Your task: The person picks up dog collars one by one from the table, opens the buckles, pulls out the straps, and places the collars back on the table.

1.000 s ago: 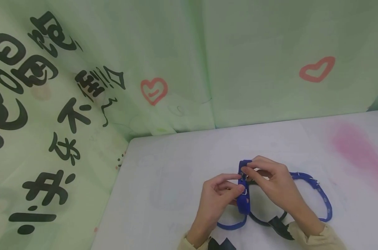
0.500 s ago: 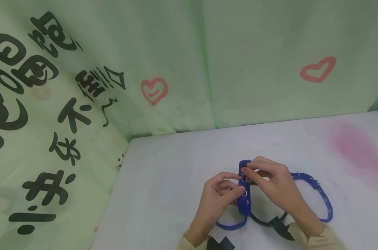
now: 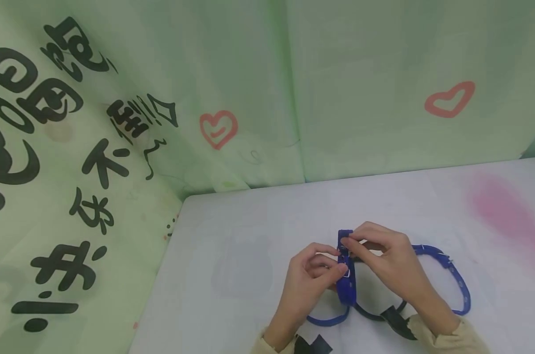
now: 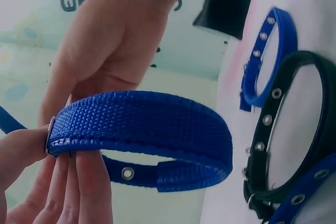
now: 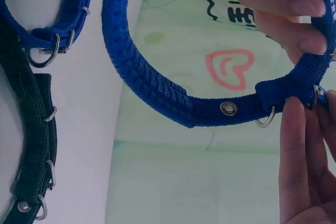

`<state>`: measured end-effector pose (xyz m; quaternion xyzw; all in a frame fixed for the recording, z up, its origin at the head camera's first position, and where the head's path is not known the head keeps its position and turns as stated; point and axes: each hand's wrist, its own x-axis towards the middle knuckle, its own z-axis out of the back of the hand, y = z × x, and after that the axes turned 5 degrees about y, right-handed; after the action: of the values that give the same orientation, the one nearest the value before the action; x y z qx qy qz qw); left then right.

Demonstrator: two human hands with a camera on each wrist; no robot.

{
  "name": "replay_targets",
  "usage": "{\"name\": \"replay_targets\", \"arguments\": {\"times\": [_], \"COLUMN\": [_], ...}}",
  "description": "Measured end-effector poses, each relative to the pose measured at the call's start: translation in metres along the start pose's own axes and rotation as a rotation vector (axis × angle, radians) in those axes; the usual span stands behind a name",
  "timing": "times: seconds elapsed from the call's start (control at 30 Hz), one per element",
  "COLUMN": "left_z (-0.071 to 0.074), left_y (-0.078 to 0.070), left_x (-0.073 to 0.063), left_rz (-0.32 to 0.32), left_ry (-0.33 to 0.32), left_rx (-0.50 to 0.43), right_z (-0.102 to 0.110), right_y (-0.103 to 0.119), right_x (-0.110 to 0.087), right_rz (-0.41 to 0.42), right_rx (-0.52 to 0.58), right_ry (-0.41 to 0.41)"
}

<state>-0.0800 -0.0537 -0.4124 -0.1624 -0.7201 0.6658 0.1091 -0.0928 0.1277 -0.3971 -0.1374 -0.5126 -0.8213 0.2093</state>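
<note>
A blue webbing collar (image 3: 347,292) with metal rings and a buckle is held up over the table. My left hand (image 3: 309,273) pinches it from the left between thumb and fingers, close to the metal fittings. At its upper part my right hand (image 3: 388,255) grips the strap near the buckle with thumb and fingertips. In the left wrist view the collar's padded band (image 4: 142,119) forms a closed-looking loop. From the right wrist view, an eyelet (image 5: 229,108) and a D-ring (image 5: 266,118) show along the strap. Fingertips partly cover the buckle.
On the white table (image 3: 232,275) lie a dark green collar (image 4: 262,129), a blue collar (image 3: 461,280) at right, and another blue collar (image 3: 329,322) below the hands. A green printed curtain (image 3: 360,98) hangs behind and at left.
The held collar's top end has dipped slightly, and its lower part has shifted a little to the right. Both hands keep their grip in nearly the same place.
</note>
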Motion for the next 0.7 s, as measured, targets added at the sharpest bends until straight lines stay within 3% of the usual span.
{"name": "replay_targets", "arguments": {"times": [0.2, 0.37, 0.47, 0.6, 0.7], "left_z": [0.001, -0.001, -0.005, -0.010, -0.013], "left_y": [-0.003, -0.008, -0.011, -0.014, -0.016], "left_x": [-0.003, -0.008, -0.012, -0.016, -0.017], "left_rz": [-0.040, -0.095, -0.156, -0.215, -0.202], "left_ry": [-0.089, -0.213, -0.283, -0.357, -0.367], "left_rx": [0.150, 0.305, 0.462, 0.764, 0.856], "right_z": [0.000, -0.001, -0.002, -0.003, -0.004], "right_y": [0.000, 0.001, 0.002, 0.005, 0.007], "right_x": [0.000, 0.000, -0.001, -0.002, -0.002], "right_rz": [0.085, 0.148, 0.154, 0.159, 0.179], "right_rx": [-0.065, -0.177, -0.218, -0.270, -0.284], "right_ry": [-0.023, -0.044, -0.053, -0.053, -0.051]}}
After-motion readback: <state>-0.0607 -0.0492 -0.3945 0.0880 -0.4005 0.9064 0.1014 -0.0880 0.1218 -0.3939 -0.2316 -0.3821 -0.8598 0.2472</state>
